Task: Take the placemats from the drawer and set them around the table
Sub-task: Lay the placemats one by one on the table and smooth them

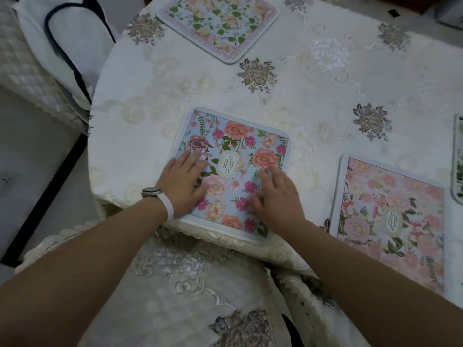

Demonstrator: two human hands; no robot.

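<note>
A blue floral placemat [240,144] lies flat near the table's front edge. My left hand [184,182], with a white watch on its wrist, rests palm down on the mat's left half. My right hand [274,196] lies flat on its right half with the fingers spread. Neither hand grips anything. A pink floral placemat [393,221] lies to the right at the table's edge. Another floral placemat [220,23] lies at the far side. The edge of one more placemat [458,159] shows at the right border. The drawer is out of view.
The round table [313,96] carries a cream embroidered cloth with grey flower motifs. A chair with a matching embroidered cover [175,296] stands right below my arms. At the upper left a white bag with dark handles [72,46] lies on a quilted seat. Floor shows at the left.
</note>
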